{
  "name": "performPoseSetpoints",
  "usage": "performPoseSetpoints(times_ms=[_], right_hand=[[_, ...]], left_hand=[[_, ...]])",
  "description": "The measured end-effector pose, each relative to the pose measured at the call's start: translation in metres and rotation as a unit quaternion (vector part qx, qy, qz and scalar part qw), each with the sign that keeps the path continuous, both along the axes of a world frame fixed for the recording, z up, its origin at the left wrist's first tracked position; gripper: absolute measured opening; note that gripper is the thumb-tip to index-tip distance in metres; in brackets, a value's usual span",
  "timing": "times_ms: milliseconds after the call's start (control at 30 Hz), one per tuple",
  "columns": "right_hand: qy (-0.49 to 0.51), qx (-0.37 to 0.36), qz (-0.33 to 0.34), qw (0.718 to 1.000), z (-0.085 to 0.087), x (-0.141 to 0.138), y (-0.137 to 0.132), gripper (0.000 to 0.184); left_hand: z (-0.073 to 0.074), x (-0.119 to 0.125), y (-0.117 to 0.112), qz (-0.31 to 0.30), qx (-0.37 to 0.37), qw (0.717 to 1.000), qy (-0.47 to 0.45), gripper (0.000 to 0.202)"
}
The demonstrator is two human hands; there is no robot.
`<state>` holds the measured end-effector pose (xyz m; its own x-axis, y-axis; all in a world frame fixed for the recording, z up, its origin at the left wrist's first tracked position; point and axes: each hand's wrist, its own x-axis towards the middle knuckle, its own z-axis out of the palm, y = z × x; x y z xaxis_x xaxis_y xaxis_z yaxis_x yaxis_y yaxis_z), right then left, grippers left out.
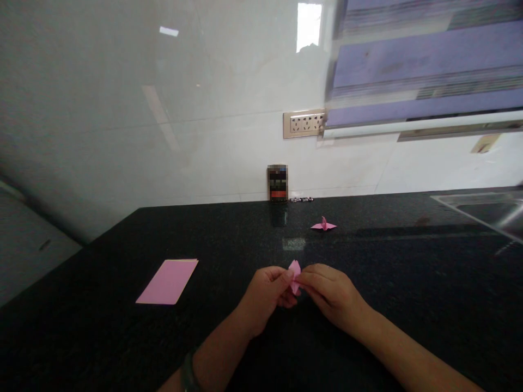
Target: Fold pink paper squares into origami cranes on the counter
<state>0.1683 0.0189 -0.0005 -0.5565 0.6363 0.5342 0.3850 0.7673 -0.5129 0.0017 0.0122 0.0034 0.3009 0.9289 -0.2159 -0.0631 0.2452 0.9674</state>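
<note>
Both of my hands pinch a small folded pink paper piece (295, 270) just above the black counter (229, 239). My left hand (265, 296) grips its left side with curled fingers. My right hand (329, 294) grips its right side, fingertips pressed together. A finished pink paper crane (323, 225) sits farther back on the counter, right of centre. A stack of flat pink paper sheets (168, 281) lies to the left of my hands.
A small dark card-like object (278, 183) stands against the white wall at the counter's back, with a few small beads (301, 199) beside it. A socket strip (304, 124) is on the wall. A metal sink (486, 212) sits at far right.
</note>
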Motion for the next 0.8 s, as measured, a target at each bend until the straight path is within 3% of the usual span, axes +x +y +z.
performPoseSetpoints(times_ms=[67, 133, 233, 367, 533, 800], right_hand=[[0.033, -0.03, -0.004, 0.999, 0.0, -0.003, -0.002, 0.024], [0.091, -0.1, -0.049, 0.99, -0.002, -0.006, -0.003, 0.02], [0.175, -0.213, -0.116, 0.954, -0.006, -0.011, -0.003, 0.015], [0.209, -0.292, -0.079, 0.93, -0.009, -0.014, 0.0, 0.012], [0.246, -0.307, -0.086, 0.916, -0.007, -0.017, -0.001, 0.009], [0.215, -0.276, -0.107, 0.93, -0.008, -0.016, -0.004, 0.005]], left_hand=[[0.001, -0.001, 0.0, 0.013, 0.01, 0.999, -0.028, 0.029], [0.001, -0.001, 0.0, 0.033, 0.025, 0.999, -0.035, 0.027], [0.002, -0.001, 0.0, 0.048, 0.051, 0.997, -0.015, 0.027], [0.001, 0.001, -0.001, 0.048, 0.082, 0.996, 0.003, 0.024], [0.001, 0.004, -0.003, 0.037, 0.125, 0.991, -0.025, 0.019], [-0.003, 0.005, -0.001, 0.04, 0.145, 0.989, -0.001, 0.019]])
